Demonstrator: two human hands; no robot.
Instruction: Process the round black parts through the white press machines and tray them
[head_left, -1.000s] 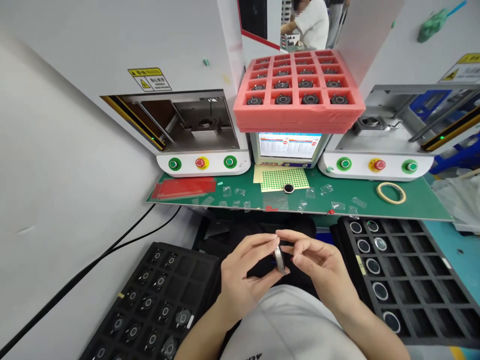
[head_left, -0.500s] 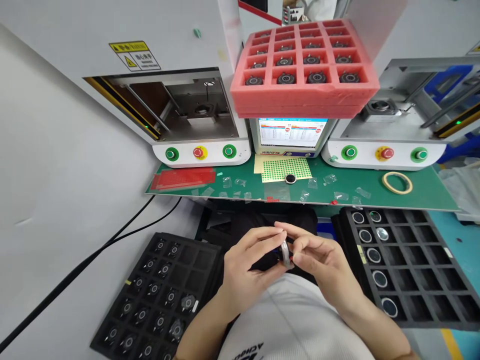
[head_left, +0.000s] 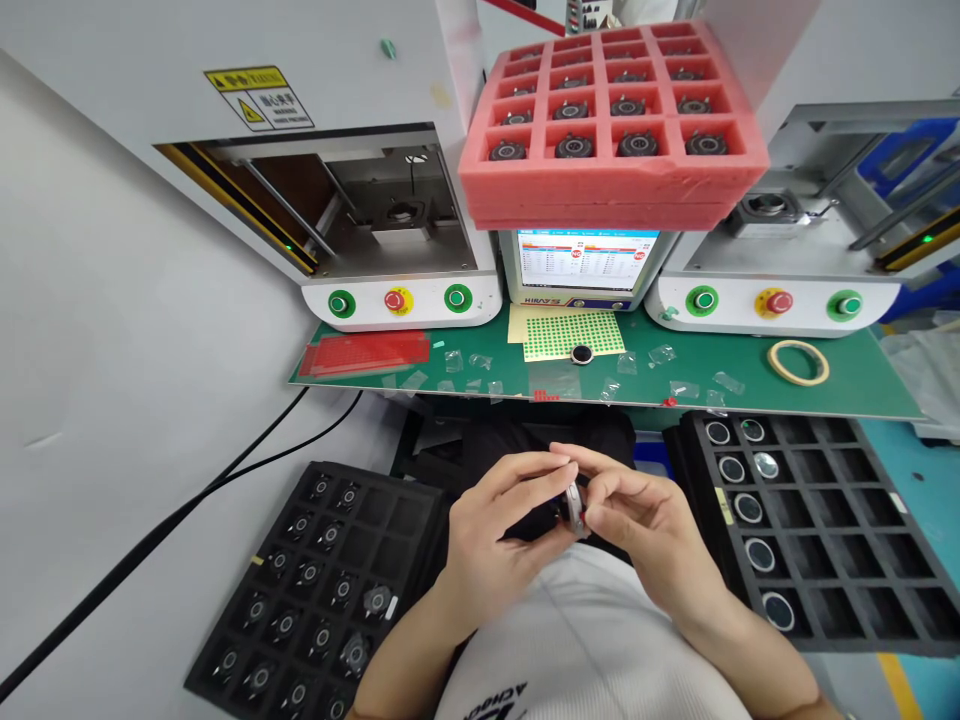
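Note:
Between my hands, in front of the white shirt, a round part with a silver metal rim (head_left: 574,507) stands on edge. My left hand (head_left: 504,525) grips it, fingers on top and thumb below. The fingertips of my right hand (head_left: 637,515) are pinched at its right side, by a small red spot. Whether they hold something small there I cannot make out. The part's faces are mostly hidden. Beyond the hands, a similar round part with a dark face (head_left: 581,355) lies on the green bench top (head_left: 517,378).
A black tray of dark parts (head_left: 360,625) lies left; another black tray (head_left: 825,540) holds silver-rimmed discs at right. A pink foam tray (head_left: 607,185) sits above a monitor (head_left: 589,262), between two machines. Film scraps, a green-dot sheet (head_left: 574,335) and a tape roll (head_left: 772,362) lie on the bench.
The view has shifted slightly. Both hands keep nearly the same grip on the round part, which appears turned very slightly.

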